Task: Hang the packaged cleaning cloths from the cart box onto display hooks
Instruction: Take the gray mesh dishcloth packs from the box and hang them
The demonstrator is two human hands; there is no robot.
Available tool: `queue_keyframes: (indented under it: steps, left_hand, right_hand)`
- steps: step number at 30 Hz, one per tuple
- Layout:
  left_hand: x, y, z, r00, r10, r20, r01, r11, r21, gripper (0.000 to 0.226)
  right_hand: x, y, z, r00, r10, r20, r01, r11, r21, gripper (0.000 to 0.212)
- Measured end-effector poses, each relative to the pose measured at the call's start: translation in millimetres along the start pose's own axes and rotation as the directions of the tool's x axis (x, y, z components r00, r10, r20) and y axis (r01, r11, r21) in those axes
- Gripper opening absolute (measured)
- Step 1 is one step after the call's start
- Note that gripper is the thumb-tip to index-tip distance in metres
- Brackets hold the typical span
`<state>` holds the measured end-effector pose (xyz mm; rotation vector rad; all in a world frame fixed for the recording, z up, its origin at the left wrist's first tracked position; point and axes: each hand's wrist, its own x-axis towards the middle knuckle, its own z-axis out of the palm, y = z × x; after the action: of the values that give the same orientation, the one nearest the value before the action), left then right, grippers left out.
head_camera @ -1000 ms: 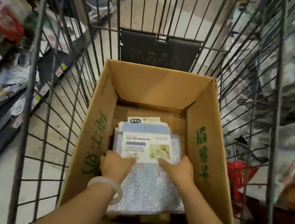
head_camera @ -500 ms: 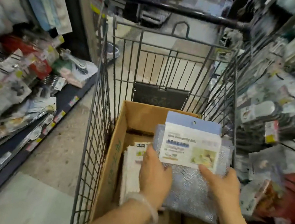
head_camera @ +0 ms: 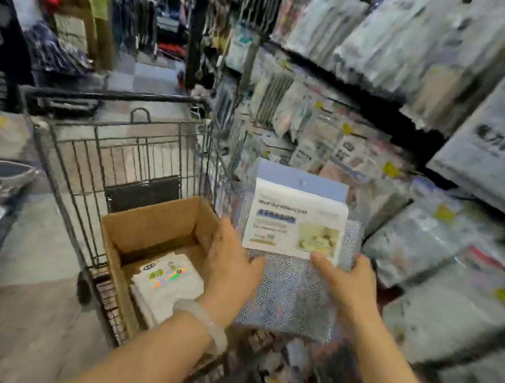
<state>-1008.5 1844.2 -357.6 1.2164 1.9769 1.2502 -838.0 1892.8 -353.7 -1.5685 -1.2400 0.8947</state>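
a pack of cleaning cloths (head_camera: 293,253) was held upright between both hands, lifted clear of the cardboard box (head_camera: 147,232) and to its right. the left hand (head_camera: 230,271) gripped the pack's left edge, thumb on the front just below the white label; a pale bangle (head_camera: 206,324) was worn on that wrist. the right hand (head_camera: 349,287) gripped the lower right part, thumb laid on the label's bottom corner — the fingers of both hands were hidden behind the pack. the pack's blue header card stood uppermost, with a silvery mesh cloth showing below the label. down and left of the left hand, the box sat in a wire cart (head_camera: 115,155), with white packs (head_camera: 166,285) lying flat inside. beyond and right of the hands, hanging packaged goods (head_camera: 429,245) were seen — too blurred for hooks to be made out.
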Motion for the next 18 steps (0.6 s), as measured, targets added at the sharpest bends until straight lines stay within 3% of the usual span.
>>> queue_keyframes:
  steps: [5,10,13,18]
  left_hand:
    - [-87.6,53.6,25.2,0.976,0.156,0.152,-0.146,0.986,-0.078,0.084]
    - [-184.9,106.1,60.8,0.891,0.316,0.327,-0.286,0.948,-0.139,0.082]
    - [-251.8,143.2,84.1,0.823,0.402,0.4,-0.351,0.915,-0.197,0.07]
    - [-383.6,195.9,117.3,0.691,0.515,0.507,-0.407,0.857,-0.316,0.08]
  right_hand:
    - [-68.5,6.1,-112.6,0.978,0.01,-0.207,0.005,0.998,0.069,0.048]
    - [-142.8,18.8,-234.5,0.918,0.011,-0.396,0.018,0.997,0.07,0.048]
    - [-194.4,29.0,-307.8,0.849,0.002,-0.528,0.053,0.995,0.089,0.047]
    - [-294.3,44.2,-433.2,0.719,-0.033,-0.694,0.086,0.995,0.042,0.041]
